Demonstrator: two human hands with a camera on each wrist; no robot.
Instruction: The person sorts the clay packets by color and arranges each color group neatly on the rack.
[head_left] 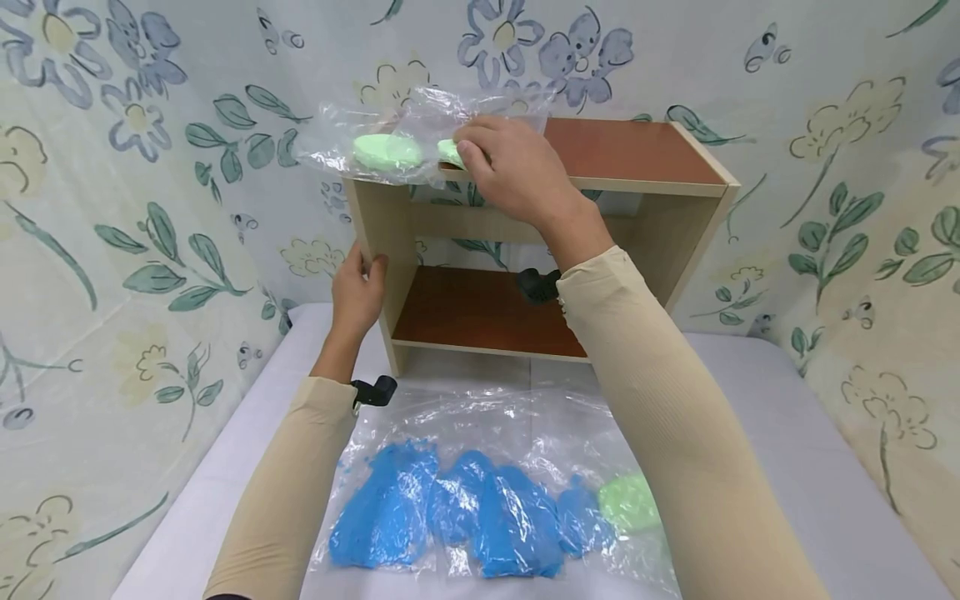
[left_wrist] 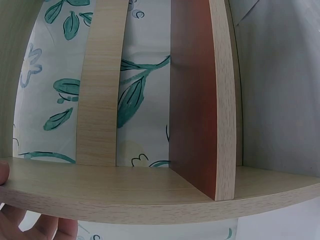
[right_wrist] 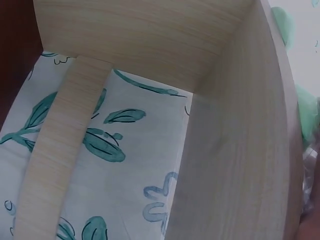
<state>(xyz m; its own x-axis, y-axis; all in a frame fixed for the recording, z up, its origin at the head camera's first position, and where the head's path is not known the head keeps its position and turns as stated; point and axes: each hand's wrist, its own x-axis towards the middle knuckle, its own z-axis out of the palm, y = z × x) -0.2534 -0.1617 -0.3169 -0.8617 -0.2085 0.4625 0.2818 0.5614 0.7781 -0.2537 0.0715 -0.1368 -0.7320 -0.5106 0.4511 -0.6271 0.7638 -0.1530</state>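
Because the bag point(head_left: 420, 125) lies along the left of the shelf's point(head_left: 632, 158) top, its left end past the side panel, the right hand point(head_left: 517, 167) probably keeps it from slipping. That hand bends its fingers over the plastic at one of the two green lumps point(head_left: 387, 152) and appears to pinch it, though the fingertips are partly hidden. The left hand point(head_left: 358, 292), lower down and well apart from the right, is clamped on the left panel, thumb to the inner side and fingers outside, likely to steady the shelf while the other works above. The shelf stands upright on the table point(head_left: 795, 442). In front lies the other bag point(head_left: 510, 417), spread flat, perhaps for easy reach, with blue lumps point(head_left: 517, 517) and another green one near the right forearm.
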